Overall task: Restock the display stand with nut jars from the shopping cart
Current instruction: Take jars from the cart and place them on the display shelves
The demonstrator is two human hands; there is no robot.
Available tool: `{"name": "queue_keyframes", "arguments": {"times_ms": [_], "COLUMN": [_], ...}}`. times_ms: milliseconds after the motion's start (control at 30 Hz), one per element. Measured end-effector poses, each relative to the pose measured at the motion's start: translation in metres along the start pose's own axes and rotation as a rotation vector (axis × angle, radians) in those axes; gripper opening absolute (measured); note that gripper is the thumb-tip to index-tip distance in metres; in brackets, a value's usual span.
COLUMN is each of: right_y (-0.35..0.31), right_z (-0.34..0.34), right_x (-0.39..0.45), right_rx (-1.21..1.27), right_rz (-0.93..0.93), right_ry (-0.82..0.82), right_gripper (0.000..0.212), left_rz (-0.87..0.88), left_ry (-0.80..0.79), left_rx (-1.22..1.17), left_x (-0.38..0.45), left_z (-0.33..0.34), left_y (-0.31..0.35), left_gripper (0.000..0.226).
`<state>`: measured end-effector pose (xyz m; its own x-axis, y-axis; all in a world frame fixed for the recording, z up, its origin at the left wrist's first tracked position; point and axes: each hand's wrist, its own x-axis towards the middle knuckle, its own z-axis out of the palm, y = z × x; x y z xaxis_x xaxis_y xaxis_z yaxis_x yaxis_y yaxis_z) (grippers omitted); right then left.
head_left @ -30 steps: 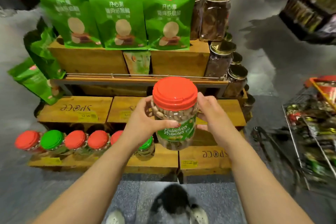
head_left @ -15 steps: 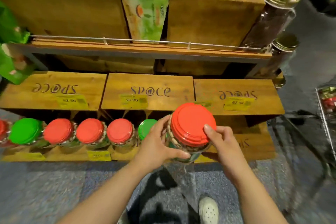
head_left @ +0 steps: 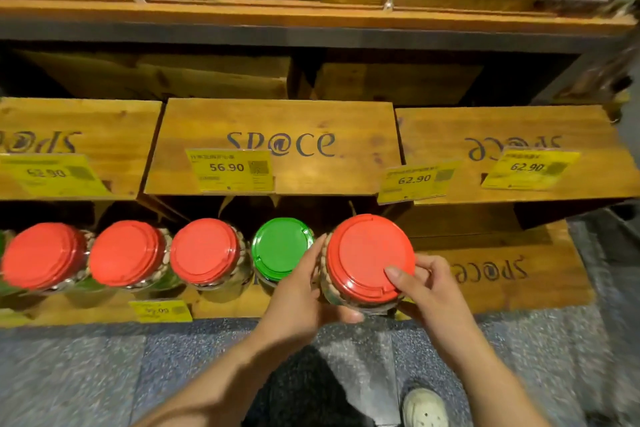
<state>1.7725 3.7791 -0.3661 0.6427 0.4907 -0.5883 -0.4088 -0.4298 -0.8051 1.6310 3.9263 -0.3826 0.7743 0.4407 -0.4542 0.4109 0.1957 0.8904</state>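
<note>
The nut jar (head_left: 370,262) I'm holding has a wide red screw lid with ridged rings, and under the lid's rim I can see a clear wall packed with pale nuts; the label is hidden from up here. It sits upright at the right end of the row on the lowest wooden ledge (head_left: 225,305) of the display stand, just beside the green-lidded jar (head_left: 281,247), near that ledge's front edge; I cannot tell whether its base has touched the wood. My left hand (head_left: 302,291) cups the jar's left side, fingers reaching up between it and the green lid, thumb curled under across the front of the jar. My right hand (head_left: 420,288) grips the right side, thumb lying on top of the red lid near its edge and the other fingers bent round the wall behind. Both forearms come in from the bottom of the view and meet at the jar. Left of the green lid stand three more red-lidded jars (head_left: 204,255) in line along the same ledge. A yellow price tag (head_left: 161,310) hangs at the front edge below them, and more yellow tags (head_left: 230,170) rest on the crates stamped SP@CE (head_left: 280,144) on the step above.
</note>
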Motion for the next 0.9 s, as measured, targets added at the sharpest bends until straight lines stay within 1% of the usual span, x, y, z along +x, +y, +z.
{"name": "queue_keyframes", "arguments": {"times_ms": [67, 167, 233, 300, 400, 467, 533, 600, 633, 700, 733, 833, 900], "right_y": [0.01, 0.028, 0.039, 0.05, 0.062, 0.068, 0.073, 0.075, 0.075, 0.076, 0.076, 0.079, 0.082], "right_z": [0.0, 0.0, 0.0, 0.001, 0.001, 0.0, -0.002, -0.003, -0.004, -0.005, -0.005, -0.007, -0.007], "right_x": [0.012, 0.028, 0.035, 0.043, 0.053, 0.058, 0.063, 0.067, 0.069, 0.073, 0.075, 0.08, 0.084], "right_rx": [0.006, 0.013, 0.01, 0.026, 0.053, 0.072, 0.086, 0.099, 0.105, 0.106, 0.101, 0.092, 0.101], "right_rz": [0.001, 0.001, 0.008, 0.017, 0.021, 0.014, 0.0, -0.012, -0.017, -0.023, -0.025, -0.027, -0.026], "right_ry": [-0.004, -0.009, -0.018, -0.019, -0.02, -0.008, -0.011, -0.016, -0.019, -0.024, -0.029, -0.032, -0.031], "right_gripper": [0.09, 0.074, 0.069, 0.069, 0.081, 0.085, 0.082, 0.074, 0.068, 0.062, 0.062, 0.061, 0.062], "left_rz": [-0.009, -0.034, -0.035, -0.045, -0.051, -0.055, -0.059, -0.057, -0.061, -0.002, 0.016, 0.07, 0.08], "left_ry": [-0.003, -0.001, -0.022, -0.028, -0.021, -0.023, -0.03, -0.036, -0.026, -0.008, -0.011, 0.025, 0.034], "left_rx": [-0.027, -0.055, -0.044, -0.036, -0.021, -0.002, -0.011, -0.002, -0.009, 0.027, 0.049, 0.156, 0.177], "left_x": [0.008, 0.019, 0.024, 0.03, 0.04, 0.046, 0.051, 0.056, 0.059, 0.063, 0.064, 0.066, 0.068], "left_z": [0.003, 0.006, 0.008, 0.01, 0.013, 0.015, 0.017, 0.02, 0.022, 0.028, 0.03, 0.035, 0.036], "left_y": [-0.014, -0.034, -0.046, -0.06, -0.073, -0.083, -0.092, -0.095, -0.099, -0.106, -0.106, -0.112, -0.113], "left_gripper": [0.099, 0.1, 0.102, 0.102, 0.103, 0.109, 0.116, 0.127, 0.122, 0.092, 0.089, 0.106, 0.106]}}
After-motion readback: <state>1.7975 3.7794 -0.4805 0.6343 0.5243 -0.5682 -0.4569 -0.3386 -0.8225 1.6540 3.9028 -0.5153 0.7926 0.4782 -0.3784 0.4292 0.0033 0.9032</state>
